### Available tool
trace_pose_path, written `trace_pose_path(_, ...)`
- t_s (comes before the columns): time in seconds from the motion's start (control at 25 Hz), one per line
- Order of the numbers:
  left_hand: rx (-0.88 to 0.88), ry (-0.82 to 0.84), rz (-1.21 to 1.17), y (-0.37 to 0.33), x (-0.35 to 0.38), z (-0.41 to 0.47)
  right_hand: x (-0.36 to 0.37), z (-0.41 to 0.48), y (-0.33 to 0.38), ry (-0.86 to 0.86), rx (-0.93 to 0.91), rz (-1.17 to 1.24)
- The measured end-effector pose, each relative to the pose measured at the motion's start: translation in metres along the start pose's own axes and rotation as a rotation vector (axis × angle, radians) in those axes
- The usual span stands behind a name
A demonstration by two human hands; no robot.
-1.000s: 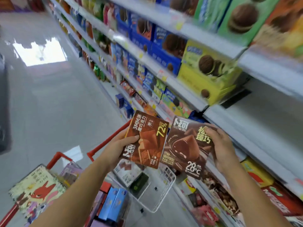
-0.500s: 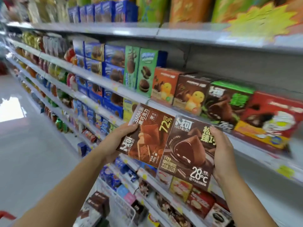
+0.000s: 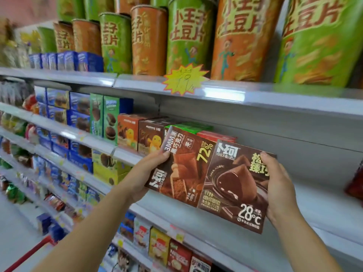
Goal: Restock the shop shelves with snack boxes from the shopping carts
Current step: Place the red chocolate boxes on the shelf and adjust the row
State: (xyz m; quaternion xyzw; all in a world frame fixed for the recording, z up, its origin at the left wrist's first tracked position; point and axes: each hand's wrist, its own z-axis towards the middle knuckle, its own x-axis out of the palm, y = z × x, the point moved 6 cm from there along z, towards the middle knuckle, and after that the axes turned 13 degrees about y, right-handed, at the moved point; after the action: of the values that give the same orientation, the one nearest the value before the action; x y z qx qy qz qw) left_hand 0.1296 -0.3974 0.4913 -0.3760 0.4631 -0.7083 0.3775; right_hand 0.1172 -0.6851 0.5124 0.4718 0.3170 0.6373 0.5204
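My left hand (image 3: 146, 173) grips a brown chocolate box marked 72% (image 3: 184, 167) by its left edge. My right hand (image 3: 279, 185) grips a darker chocolate box marked 28°C (image 3: 233, 189) by its right edge. Both boxes are held side by side, faces toward me, in front of the middle shelf (image 3: 314, 209). Behind them on that shelf stand orange, brown, green and red snack boxes (image 3: 149, 134); the two held boxes partly hide the green and red ones.
The shelf to the right of the held boxes is bare up to a red pack (image 3: 355, 183) at the frame edge. Tall green and orange crisp tubs (image 3: 241, 36) fill the top shelf. Lower shelves hold blue and yellow boxes. A red cart handle (image 3: 29, 254) shows bottom left.
My view swung up from the cart and aisle to the shelves. Both hands carried the two boxes up and closer to the middle shelf, beside the stocked row.
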Motion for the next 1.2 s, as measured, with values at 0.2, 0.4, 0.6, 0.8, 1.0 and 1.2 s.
trace_pose_path(0.2,-0.102,0.049,0.129,-0.003,0.026,0.029,-0.054,0.017,0.042,-0.058,-0.136,-0.025)
trace_pose_path(0.4,-0.080,-0.006,0.069,0.002,0.012,0.042,-0.080,0.044,0.063,0.073,-0.268,-0.162)
trace_pose_path(0.6,-0.052,-0.034,0.010,0.008,-0.006,0.038,-0.083,0.069,0.020,0.200,-0.105,-0.261)
trace_pose_path(0.8,-0.075,-0.056,0.020,0.019,-0.016,0.031,-0.077,0.080,-0.006,0.165,0.028,-0.142)
trace_pose_path(1.0,-0.120,-0.018,0.064,0.024,-0.008,0.030,-0.074,0.080,-0.015,0.183,0.106,-0.175)
trace_pose_path(1.2,-0.170,0.044,0.103,0.027,0.013,0.026,-0.074,0.082,-0.011,0.205,0.096,-0.262)
